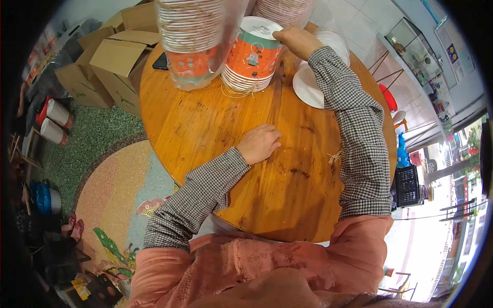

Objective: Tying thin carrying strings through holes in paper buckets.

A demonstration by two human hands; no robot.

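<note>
Currently, a short nested stack of orange-and-teal paper buckets (251, 61) stands bottom-up on the table, at the fingertips of the right hand (298, 42) and beyond the left hand. Right hand: fingers bent at the edge of the topmost white base; contact looks likely, but whether they pinch it cannot be told. Left hand (259, 144): palm down on the wooden round table (205, 123), fingers loosely curled, nothing visible in it; underside hidden. White rims crowd together at the stack's lower end, a loose loop of twine (239, 93) beside them. Left of the right hand, past the buckets, a taller bucket stack (195, 64) in clear plastic, with a small black flat object (160, 61) near the table edge. Behind the buckets, another wrapped stack (282, 11). Just beside the right wrist, a white disc (307, 88), partly covered by the forearm. Right of the left hand, near the right sleeve, a small tangle of twine (335, 156). Farther out: open cardboard boxes (126, 66) to the left of both hands, on a speckled green floor (110, 131); a black plastic crate (406, 186) right of the right forearm.
</note>
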